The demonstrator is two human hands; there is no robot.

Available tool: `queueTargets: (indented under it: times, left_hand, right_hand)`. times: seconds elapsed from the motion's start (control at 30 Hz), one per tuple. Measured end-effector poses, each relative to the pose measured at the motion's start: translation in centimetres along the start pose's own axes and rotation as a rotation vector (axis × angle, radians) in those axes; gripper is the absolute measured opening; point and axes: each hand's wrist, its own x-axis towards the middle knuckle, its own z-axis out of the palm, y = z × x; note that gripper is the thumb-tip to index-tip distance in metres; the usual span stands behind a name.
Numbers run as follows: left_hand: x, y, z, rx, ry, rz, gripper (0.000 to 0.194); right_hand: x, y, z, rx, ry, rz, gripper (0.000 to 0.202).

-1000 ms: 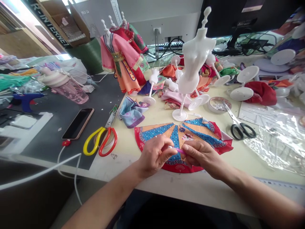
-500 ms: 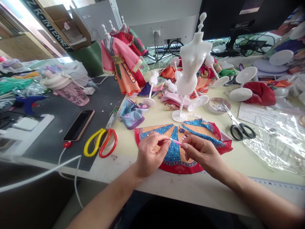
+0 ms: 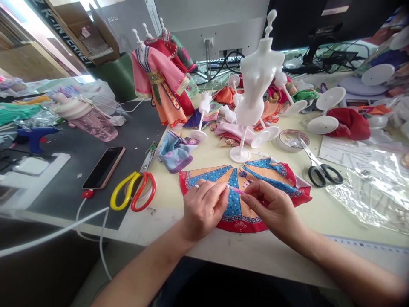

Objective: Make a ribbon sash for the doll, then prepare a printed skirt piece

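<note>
Between my hands is a thin pink stick-like piece [image 3: 235,190] with a pale tip; its exact kind is too small to tell. My right hand [image 3: 267,203] pinches its right end between thumb and fingers. My left hand [image 3: 204,207] is closed, thumb against fingers, at the pale tip on the left. Under both hands a fan-shaped doll skirt [image 3: 233,209] with blue and orange panels and a red border lies spread on the table. Its right end is bunched up. Just behind it stands a bare white doll mannequin [image 3: 257,85] on a round base.
Yellow-and-red-handled scissors [image 3: 143,192] and a phone [image 3: 104,168] lie to the left. Black-handled scissors [image 3: 322,170] rest against a tape roll [image 3: 292,140] at right, near clear plastic [image 3: 367,198]. Dressed mannequins [image 3: 159,81] and a drinking bottle [image 3: 87,115] stand at the back left.
My left hand has rolled over so its back and a ring show more. Its fingers remain at the pale tip; the right hand keeps its pinch. The view has shifted slightly.
</note>
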Motion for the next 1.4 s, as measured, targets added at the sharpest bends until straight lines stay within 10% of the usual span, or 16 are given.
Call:
queueTargets:
  times: [0.7,1.03,1.4]
  left_hand:
    - [0.9,0.4,-0.7,-0.36,-0.113,-0.338,0.01]
    - [1.3,0.3,-1.1,-0.889,-0.385,-0.962,0.019]
    - [1.2,0.3,-0.9,-0.974,-0.395,-1.017,0.018]
  right_hand:
    - [0.1,0.1,-0.1,-0.013,-0.008,0.005,0.021]
    - [0.0,0.0,-0.1,0.0,0.015,-0.077,0.017]
    - [0.4,-0.1,-0.3,0.13,-0.024,0.009,0.021]
